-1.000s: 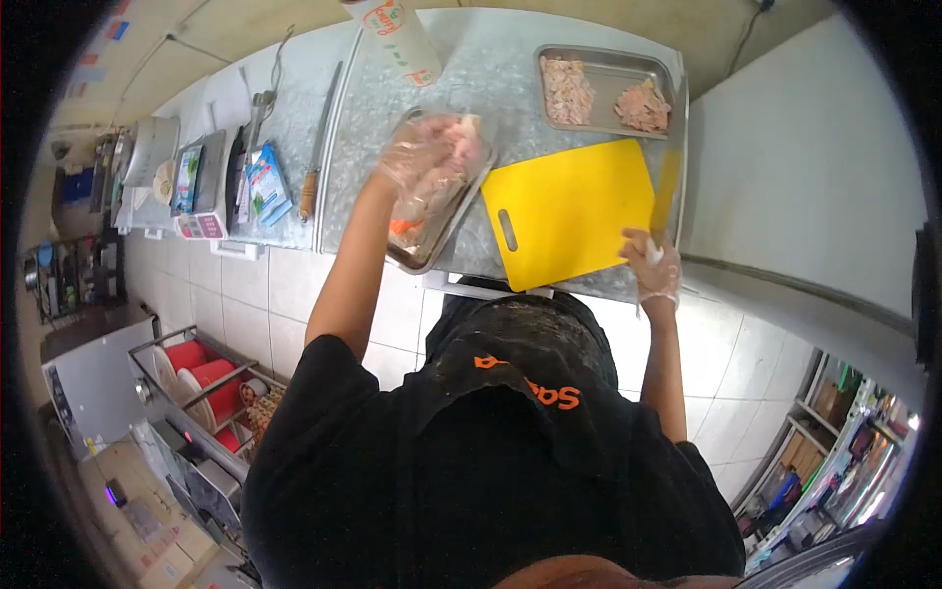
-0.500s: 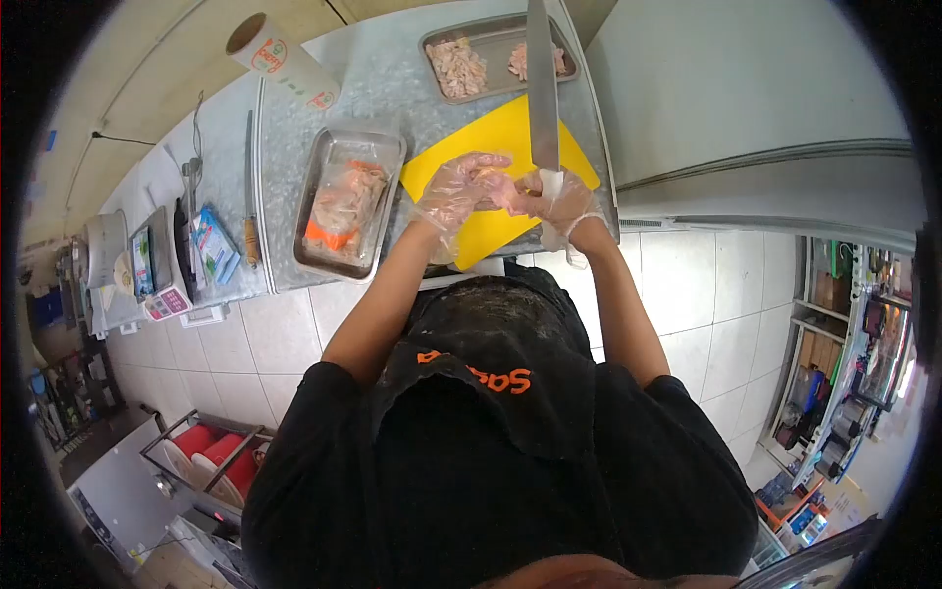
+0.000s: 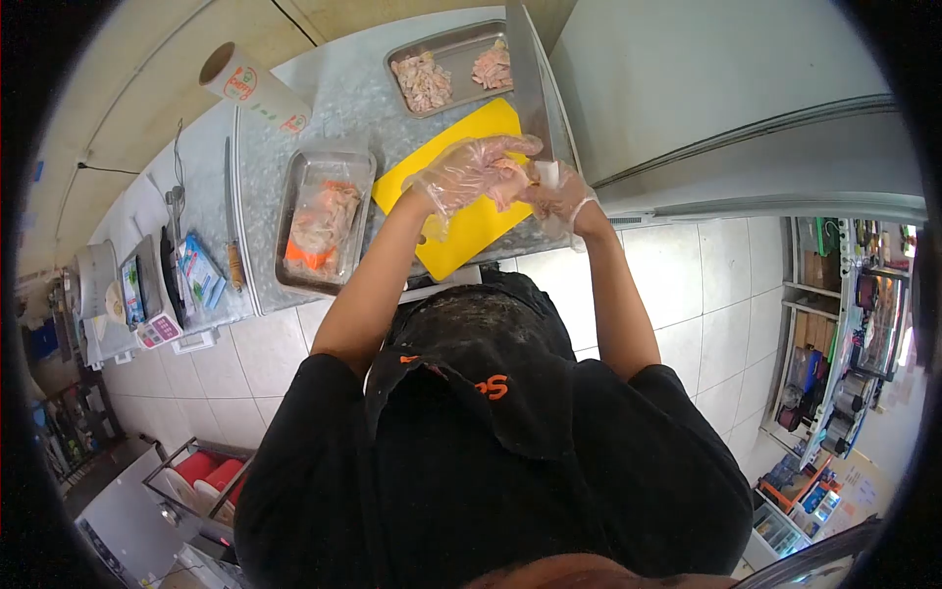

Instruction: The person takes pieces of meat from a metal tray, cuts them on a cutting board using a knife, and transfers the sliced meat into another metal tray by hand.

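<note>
ahead of the right hand (image 3: 564, 201), the knife (image 3: 528, 79) juts forward like a fence, cutting off sideways passage past its blade. to that hand's right, a tall grey panel (image 3: 697, 98) closes the side. the gap between both hands is plugged by a piece of raw meat (image 3: 505, 185). below the left hand (image 3: 453, 182), toward the body, the yellow board (image 3: 459, 240) leaves open room. forward-left of it, bare worktop (image 3: 355, 110) gives a lane between the printed cylinder (image 3: 257, 88) and the far tray (image 3: 463, 71). directly left, the near tray (image 3: 367, 201) blocks a low sweep, its rim just beside the board.
</note>
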Demonstrator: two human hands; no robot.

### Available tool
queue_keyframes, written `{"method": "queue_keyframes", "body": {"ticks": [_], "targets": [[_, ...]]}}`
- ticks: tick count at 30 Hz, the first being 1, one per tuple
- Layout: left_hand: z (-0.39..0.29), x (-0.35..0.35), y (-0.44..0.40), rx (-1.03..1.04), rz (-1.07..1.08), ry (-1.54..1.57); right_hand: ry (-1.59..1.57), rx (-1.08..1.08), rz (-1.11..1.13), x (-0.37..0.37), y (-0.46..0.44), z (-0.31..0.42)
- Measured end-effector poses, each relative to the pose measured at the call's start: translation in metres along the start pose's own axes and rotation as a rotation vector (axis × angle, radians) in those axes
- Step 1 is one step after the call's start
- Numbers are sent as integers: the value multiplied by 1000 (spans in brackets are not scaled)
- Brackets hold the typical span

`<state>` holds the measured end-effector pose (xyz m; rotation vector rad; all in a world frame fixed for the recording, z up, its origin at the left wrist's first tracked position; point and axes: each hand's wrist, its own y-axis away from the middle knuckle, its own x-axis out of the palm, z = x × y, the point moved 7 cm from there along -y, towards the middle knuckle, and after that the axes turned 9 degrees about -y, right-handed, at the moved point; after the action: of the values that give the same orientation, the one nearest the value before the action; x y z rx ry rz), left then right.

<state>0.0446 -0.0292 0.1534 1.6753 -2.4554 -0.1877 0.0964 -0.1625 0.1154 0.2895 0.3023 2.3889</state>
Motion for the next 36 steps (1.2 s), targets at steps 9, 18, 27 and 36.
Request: {"method": "queue_keyframes", "body": {"ticks": [9,18,27,36], "targets": [[93,-41,-1,-106,-502,-398,680,4,-184,-24,-23,8],[147,-70,-1,-404,-632,-717,993,90,-361,-51,-67,-86],[128,-80,12,-11,-728,-959,778,189,-397,-21,12,-69],[149,-41,-26,91,-700,-1150,546,284,-370,-11,-10,-158]]}}
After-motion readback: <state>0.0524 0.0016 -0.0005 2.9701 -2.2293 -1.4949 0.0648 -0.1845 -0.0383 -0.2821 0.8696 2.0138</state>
